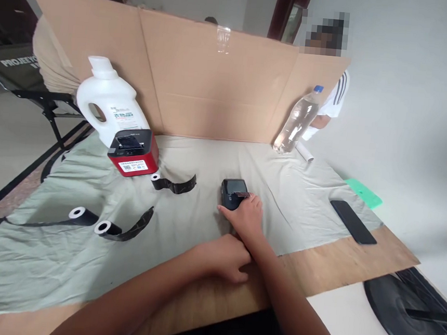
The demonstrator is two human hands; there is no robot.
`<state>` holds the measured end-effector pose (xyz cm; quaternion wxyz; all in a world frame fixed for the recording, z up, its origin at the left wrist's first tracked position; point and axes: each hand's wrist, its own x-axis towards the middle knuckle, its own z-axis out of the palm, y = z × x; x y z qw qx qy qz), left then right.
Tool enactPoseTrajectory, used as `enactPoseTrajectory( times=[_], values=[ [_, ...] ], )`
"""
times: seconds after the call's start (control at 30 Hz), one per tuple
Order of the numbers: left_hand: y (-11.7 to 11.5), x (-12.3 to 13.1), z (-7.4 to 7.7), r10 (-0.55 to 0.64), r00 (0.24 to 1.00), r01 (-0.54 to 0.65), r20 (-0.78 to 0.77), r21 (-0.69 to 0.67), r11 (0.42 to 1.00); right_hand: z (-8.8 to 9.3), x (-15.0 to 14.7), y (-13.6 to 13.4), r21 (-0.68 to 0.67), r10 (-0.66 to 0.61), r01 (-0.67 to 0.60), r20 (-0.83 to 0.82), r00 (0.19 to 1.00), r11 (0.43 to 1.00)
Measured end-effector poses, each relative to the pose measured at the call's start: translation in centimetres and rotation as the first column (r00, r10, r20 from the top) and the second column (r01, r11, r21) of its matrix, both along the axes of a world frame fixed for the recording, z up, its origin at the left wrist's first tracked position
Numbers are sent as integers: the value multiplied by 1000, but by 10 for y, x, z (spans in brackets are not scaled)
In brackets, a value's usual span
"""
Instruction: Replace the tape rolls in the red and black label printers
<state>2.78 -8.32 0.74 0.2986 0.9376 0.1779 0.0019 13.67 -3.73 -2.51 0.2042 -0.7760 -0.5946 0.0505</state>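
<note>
My right hand (pixel 246 215) is closed around the near end of a small black portable printer (pixel 228 189), thumb along its left side and fingers on the right. A short dark strip (pixel 241 194) sticks out by my fingertips. Next to my right wrist, my left hand (pixel 228 256) rests curled at the cloth's near edge. Its fingers are partly hidden by the right forearm, and nothing shows in it. Left of the printer lies a thermal paper roll (pixel 161 183) with its black tail unrolled. Two more rolls, a left one (pixel 82 216) and a right one (pixel 108 228), lie nearer me.
A red and black box-shaped device (pixel 134 154) stands before a white detergent bottle (pixel 114 98). Cardboard (pixel 218 89) screens the back. A clear bottle (pixel 298 119) leans at right, and a phone (pixel 353 222) lies near the right edge. Behind the screen is a person (pixel 337 96).
</note>
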Motion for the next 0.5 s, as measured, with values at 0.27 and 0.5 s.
enactPoseTrajectory(
  times=[0.27, 0.5],
  values=[
    [69, -53, 24, 681, 719, -670, 141, -122, 732, -6, 72, 22, -133, 415, -421, -72, 907, 897],
    [77, -32, -50, 785, 606, -791, 126, 198, 579, -28, 85, 48, -41, 627, -641, -172, 760, 766]
  ],
)
